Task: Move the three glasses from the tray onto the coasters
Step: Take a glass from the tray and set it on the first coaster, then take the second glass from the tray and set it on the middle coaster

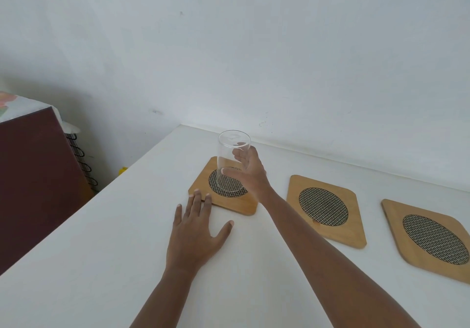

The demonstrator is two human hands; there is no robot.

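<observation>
Right hand [250, 172] grip wrapped around the glass [232, 161], which stands upright, long axis vertical, on the mesh centre of the left coaster [223, 187]. Left hand [194, 233] lies flat, fingers spread, on the counter [101, 264] just beside that coaster. Tray not visible.

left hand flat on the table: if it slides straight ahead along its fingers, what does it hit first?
The left hand would likely meet the near-left edge of the wooden coaster holding the glass; its fingertips look almost against it already, though depth is unclear.
</observation>
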